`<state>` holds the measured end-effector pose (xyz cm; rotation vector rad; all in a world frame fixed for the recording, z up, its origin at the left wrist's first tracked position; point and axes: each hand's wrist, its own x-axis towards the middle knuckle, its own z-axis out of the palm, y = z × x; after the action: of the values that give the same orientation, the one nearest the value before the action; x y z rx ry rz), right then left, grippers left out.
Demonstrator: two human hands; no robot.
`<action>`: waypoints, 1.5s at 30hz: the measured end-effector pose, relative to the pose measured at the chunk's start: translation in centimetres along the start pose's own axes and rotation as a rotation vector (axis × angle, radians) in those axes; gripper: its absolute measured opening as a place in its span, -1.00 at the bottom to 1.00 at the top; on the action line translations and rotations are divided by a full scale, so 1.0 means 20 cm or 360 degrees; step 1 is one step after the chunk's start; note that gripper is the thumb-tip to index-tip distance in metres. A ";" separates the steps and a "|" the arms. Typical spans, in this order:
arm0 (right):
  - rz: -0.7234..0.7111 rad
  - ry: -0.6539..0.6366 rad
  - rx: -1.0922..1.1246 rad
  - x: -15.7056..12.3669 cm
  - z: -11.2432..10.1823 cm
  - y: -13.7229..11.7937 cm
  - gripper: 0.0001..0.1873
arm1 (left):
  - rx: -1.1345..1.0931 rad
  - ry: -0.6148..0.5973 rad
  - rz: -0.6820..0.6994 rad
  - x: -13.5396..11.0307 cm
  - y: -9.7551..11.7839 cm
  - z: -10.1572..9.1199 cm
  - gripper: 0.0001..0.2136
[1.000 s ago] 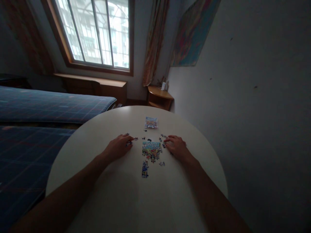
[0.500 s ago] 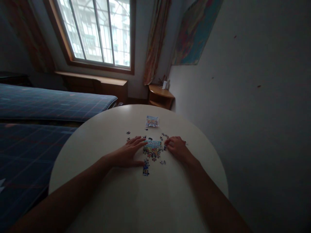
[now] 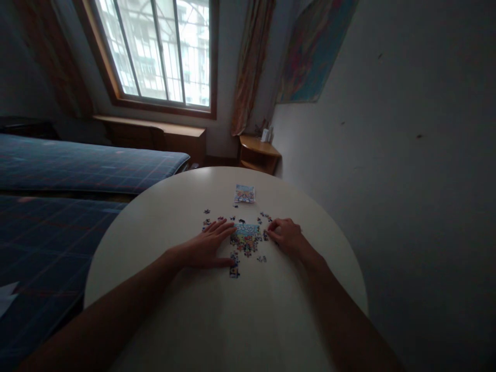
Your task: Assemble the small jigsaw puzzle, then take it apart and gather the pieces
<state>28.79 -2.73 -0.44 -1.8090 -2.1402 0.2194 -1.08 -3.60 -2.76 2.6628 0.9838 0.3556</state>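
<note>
A partly joined jigsaw puzzle (image 3: 247, 236) lies flat on the table, its blue top edge straight and its lower edge ragged. My left hand (image 3: 209, 245) rests flat with fingers spread, fingertips at the puzzle's left edge. Its thumb touches a separate joined strip of pieces (image 3: 234, 269) below. To the right of the puzzle, my right hand (image 3: 285, 235) has its fingers bent together at a small jigsaw piece (image 3: 265, 235). The fingers partly hide that piece. A small joined clump (image 3: 262, 259) lies below, between the strip and my right hand.
Loose pieces lie above the puzzle, at left (image 3: 206, 211) and right (image 3: 263, 214). Farther back on the round white table (image 3: 186, 191) is a picture packet (image 3: 244, 194). A bed (image 3: 85, 165) stands to the left, a wall (image 3: 406, 181) to the right.
My right hand has shifted slightly, its fingertips still beside the puzzle's right side. My left hand stays flat in place. The whole view has moved a little.
</note>
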 end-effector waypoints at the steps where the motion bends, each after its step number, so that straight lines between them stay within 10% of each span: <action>1: -0.0012 0.0012 0.0021 -0.01 0.00 -0.01 -0.89 | 0.0000 0.0000 0.0000 0.00 0.00 0.00 -0.15; 13: -0.0617 -0.0125 0.0583 -0.12 0.05 -0.37 -0.93 | 0.0048 -0.0023 -0.0031 0.00 -0.01 0.02 -0.13; 45: -0.0705 0.0027 0.0444 -0.08 0.19 -0.36 -0.90 | 0.0086 0.0053 0.0020 0.00 -0.04 0.04 -0.23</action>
<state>21.08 -5.34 -1.85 -1.1499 -2.2975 0.3684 -1.30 -3.17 -3.68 2.7212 1.0003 0.3826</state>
